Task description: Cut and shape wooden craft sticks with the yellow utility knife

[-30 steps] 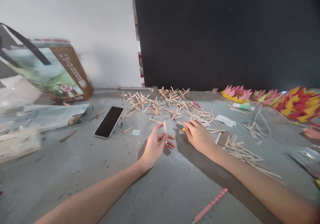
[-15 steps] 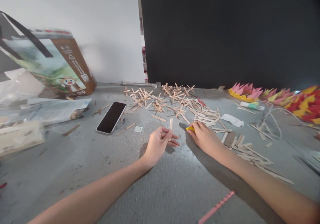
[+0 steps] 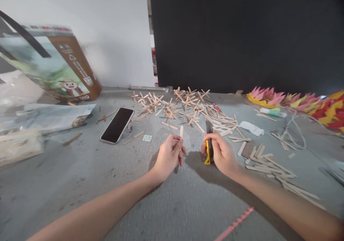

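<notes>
Near the middle of the grey table [image 3: 120,198], my left hand [image 3: 169,155] pinches a small wooden stick [image 3: 181,131] that points up and away. To its right, my right hand [image 3: 221,151] is closed around a yellow and black utility knife [image 3: 208,151], held upright with its dark end pointing away from me. The two hands are apart. Beyond them lies a pile of wooden sticks joined in crosses [image 3: 172,106]. Loose sticks [image 3: 266,162] are spread beside my right forearm.
A phone [image 3: 117,125] lies left of the hands, with a printed bag [image 3: 64,65] behind it. Pink, yellow and red paper shapes [image 3: 266,97] and a white cable [image 3: 301,130] are at the right. A pink twisted strip [image 3: 235,223] lies in front.
My right hand has turned, so the knife that pointed left now points away from me. The fingers of my left hand have curled in more around the stick.
</notes>
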Motion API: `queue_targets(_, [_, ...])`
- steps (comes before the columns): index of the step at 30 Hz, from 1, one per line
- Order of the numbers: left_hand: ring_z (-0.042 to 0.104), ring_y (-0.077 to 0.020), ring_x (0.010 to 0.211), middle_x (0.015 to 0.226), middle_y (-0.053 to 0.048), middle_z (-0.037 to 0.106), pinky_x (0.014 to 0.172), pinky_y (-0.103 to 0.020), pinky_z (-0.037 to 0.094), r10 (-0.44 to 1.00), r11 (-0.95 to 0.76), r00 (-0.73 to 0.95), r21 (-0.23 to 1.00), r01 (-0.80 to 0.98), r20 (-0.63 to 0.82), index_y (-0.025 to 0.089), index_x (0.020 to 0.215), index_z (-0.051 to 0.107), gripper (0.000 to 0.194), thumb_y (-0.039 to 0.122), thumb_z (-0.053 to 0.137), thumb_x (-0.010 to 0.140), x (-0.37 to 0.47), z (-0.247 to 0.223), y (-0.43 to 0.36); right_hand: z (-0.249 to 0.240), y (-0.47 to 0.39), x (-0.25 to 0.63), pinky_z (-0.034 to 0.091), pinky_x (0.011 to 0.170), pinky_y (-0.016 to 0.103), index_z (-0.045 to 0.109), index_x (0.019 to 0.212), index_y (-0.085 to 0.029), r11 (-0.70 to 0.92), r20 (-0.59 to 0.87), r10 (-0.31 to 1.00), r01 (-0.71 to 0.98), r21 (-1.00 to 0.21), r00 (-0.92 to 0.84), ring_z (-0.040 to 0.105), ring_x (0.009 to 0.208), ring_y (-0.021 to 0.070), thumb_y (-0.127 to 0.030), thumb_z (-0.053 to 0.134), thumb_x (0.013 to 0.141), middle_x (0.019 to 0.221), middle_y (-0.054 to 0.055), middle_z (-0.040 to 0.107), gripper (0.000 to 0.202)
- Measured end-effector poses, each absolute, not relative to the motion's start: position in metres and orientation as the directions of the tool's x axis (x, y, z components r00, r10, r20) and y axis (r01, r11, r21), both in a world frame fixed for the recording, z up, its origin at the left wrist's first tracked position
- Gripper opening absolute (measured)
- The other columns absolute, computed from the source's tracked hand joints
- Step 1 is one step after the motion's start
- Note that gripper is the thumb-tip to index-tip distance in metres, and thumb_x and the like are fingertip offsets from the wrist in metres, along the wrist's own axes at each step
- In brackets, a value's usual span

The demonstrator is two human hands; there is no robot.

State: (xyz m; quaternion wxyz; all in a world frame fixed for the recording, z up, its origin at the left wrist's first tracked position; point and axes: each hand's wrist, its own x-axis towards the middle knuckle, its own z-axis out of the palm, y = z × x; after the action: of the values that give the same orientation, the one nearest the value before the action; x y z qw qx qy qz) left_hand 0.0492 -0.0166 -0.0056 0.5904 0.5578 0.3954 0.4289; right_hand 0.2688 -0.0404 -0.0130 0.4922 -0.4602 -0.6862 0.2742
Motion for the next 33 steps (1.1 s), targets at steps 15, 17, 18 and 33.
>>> queue_targets(15, [0.051,-0.0074,0.043,0.07,0.008,0.05,0.04,-0.019,0.035,0.951,0.038,0.309,0.998,-0.058,-0.018,0.022,0.099,0.047,0.028,0.05,0.048,0.101,0.052,-0.012,-0.016,-0.015,-0.044,0.271,0.054,0.062,0.027,0.058,0.119,-0.027,0.462,0.51,0.858,0.512,-0.725,-0.051,0.065,0.067,0.0165,-0.028,0.07,0.091,0.087,0.0,0.066,0.03])
queue_targets(17, [0.042,-0.0064,0.046,0.067,0.009,0.041,0.044,-0.019,0.03,0.942,0.02,0.335,1.0,-0.013,-0.015,0.021,0.1,0.049,0.029,0.048,0.042,0.105,0.05,-0.012,-0.017,-0.01,-0.049,0.271,0.049,0.055,0.026,0.058,0.113,-0.026,0.505,0.564,0.823,0.541,-0.673,-0.067,0.058,0.057,0.0138,-0.026,0.067,0.092,0.08,-0.001,0.062,0.023])
queue_targets(18, [0.039,-0.0068,0.049,0.066,0.009,0.039,0.046,-0.019,0.03,0.935,0.006,0.356,1.0,0.007,-0.008,0.021,0.1,0.049,0.028,0.048,0.042,0.105,0.049,-0.012,-0.018,-0.007,-0.051,0.271,0.048,0.054,0.026,0.058,0.11,-0.026,0.544,0.599,0.796,0.542,-0.64,-0.092,0.055,0.055,0.0129,-0.024,0.065,0.093,0.077,-0.002,0.06,0.018])
queue_targets(33, [0.041,-0.0107,0.061,0.072,0.006,0.042,0.057,-0.023,0.035,0.864,0.025,0.503,0.999,-0.02,-0.011,0.021,0.109,0.048,0.03,0.05,0.039,0.106,0.053,-0.013,-0.025,-0.002,-0.07,0.255,0.059,0.069,0.026,0.065,0.127,-0.025,0.624,0.609,0.771,0.413,-0.663,-0.186,0.071,0.071,0.0133,-0.015,0.059,0.096,0.098,0.004,0.073,0.032])
